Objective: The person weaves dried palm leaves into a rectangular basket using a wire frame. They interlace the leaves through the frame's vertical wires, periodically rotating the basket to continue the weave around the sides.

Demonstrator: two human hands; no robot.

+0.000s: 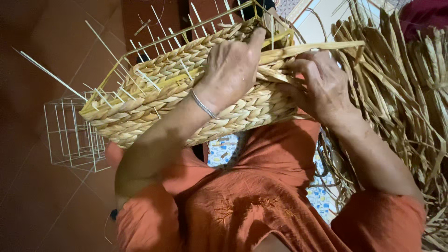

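My left hand [231,70] clamps the half-woven basket [186,93] steady at frame centre, so my right hand [322,86] can pinch a straw strand [317,46].

basket [186,88]: straw-yellow braid | wire frame [74,135]: white | garment [242,205]: orange

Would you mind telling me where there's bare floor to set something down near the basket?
Bare brown floor lies left, around the empty wire frame. The right is crowded: dried leaves heaped beside the right hand. The left hand grips the woven basket over the lap.
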